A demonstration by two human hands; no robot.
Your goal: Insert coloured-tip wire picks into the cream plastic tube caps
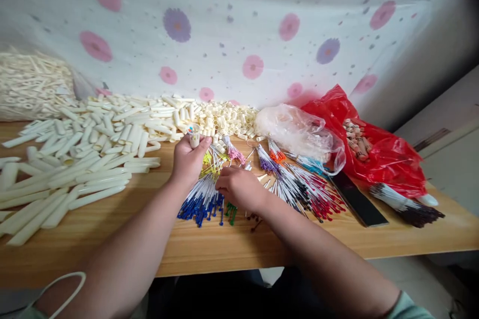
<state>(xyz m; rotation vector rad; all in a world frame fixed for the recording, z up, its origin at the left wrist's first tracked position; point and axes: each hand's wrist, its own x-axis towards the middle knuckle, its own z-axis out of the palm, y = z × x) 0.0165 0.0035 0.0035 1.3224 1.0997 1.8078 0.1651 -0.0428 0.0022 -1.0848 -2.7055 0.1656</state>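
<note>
My left hand (pixel 188 158) is closed round a short cream tube (pixel 193 135), held upright with coloured tips showing in its open top. My right hand (pixel 239 187) rests palm down on the heap of thin white refills with coloured ends (pixel 204 198), its fingers curled and pinched among the blue and green ones. What the fingers hold is hidden. More refills with purple, orange, teal and red ends (pixel 299 184) fan out to the right of that hand. All of it lies on a wooden table (pixel 209 246).
Many cream barrels (pixel 86 164) cover the table's left half, and small cream springs or caps (pixel 228 119) are piled at the back. A clear bag (pixel 299 132), a red bag (pixel 377 152), a black strip (pixel 359 202) and a dark-tipped bundle (pixel 406 207) lie right. A flowered cloth (pixel 239 35) hangs behind.
</note>
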